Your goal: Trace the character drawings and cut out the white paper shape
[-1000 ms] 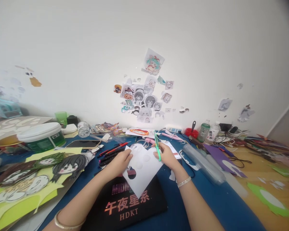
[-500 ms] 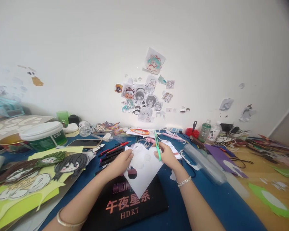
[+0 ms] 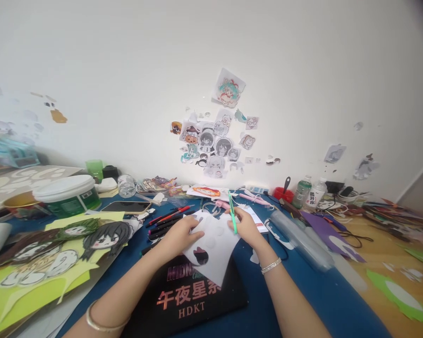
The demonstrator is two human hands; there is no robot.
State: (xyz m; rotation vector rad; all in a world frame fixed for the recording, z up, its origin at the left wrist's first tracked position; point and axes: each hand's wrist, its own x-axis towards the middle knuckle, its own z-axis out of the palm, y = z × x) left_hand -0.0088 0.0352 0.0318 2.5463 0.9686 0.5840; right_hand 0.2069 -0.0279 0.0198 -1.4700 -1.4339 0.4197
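Note:
My left hand (image 3: pixel 185 234) pinches the left edge of a sheet of white paper (image 3: pixel 218 258), thumb lying on top. The sheet bends downward and has a rounded hole in its lower left part. My right hand (image 3: pixel 246 227) is closed on slim green scissors (image 3: pixel 232 213), which stand nearly upright at the paper's right edge; their blades are hard to make out. Beneath the sheet lies a flat black case (image 3: pixel 183 300) with pinkish lettering, partly covered by the paper and my left forearm.
Several markers (image 3: pixel 169 225) lie beyond my left hand. Left are paper cutouts (image 3: pixel 107 239) on yellow sheets, a phone (image 3: pixel 127 207) and a white-lidded tub (image 3: pixel 68 195). Right are a clear plastic roll (image 3: pixel 301 239), purple paper (image 3: pixel 334 237), bottles (image 3: pixel 313 195) and a red bowl (image 3: pixel 284 192).
The white sheet has tilted and curled, its lower corner swinging right. My left hand has shifted slightly right along with it. The right hand keeps its hold on the scissors.

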